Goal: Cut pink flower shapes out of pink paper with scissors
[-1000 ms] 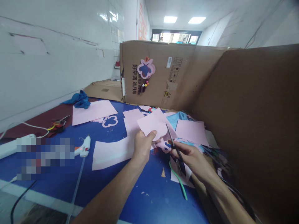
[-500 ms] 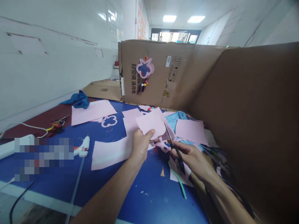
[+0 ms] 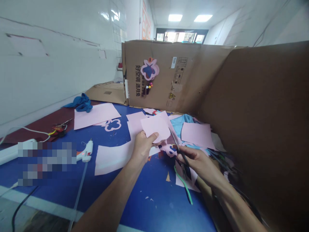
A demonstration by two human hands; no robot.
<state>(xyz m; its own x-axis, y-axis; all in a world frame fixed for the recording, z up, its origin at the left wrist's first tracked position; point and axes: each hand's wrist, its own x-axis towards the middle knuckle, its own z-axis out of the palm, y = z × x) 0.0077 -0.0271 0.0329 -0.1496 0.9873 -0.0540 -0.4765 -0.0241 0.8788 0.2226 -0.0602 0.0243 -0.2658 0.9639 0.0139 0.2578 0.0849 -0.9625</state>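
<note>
1. Seen from the wearer's head, with the clock face centred on the held pink paper (image 3: 154, 125): it is a small piece, raised above a blue table (image 3: 156, 183), its right-hand edge apparently curved.
2. The left hand (image 3: 143, 141) comes in at 8 o'clock and pinches the paper near its lower edge, thumb on top; the fingers beneath are mostly hidden.
3. The right hand (image 3: 196, 159), at 4 o'clock, grasps a pair of dark-handled scissors (image 3: 175, 139), blades pointing toward 11 o'clock. They look nearly closed, the tip meeting the paper's 3 o'clock edge; whether they bite it or lie just beside it, I cannot tell.
4. The step in hand appears to be cutting, most likely trimming along that curved edge.
5. As I judge it, the next move calls for opening the blades, seating the edge between them, and turning the paper with the left hand so the cut follows the curve, fingertips clear of the blades.
6. Around the hands: a wide pink sheet (image 3: 113, 158) at 8 o'clock, a flower-shaped paper outline (image 3: 117, 122) at 9, a white glue gun (image 3: 87, 151) between 8 and 9, another pink sheet (image 3: 196, 135) at 3, and a green strip (image 3: 184, 187) at 5.
7. At 12 o'clock, a pink flower ornament (image 3: 157, 70) is on the upright cardboard (image 3: 188, 87).
</note>
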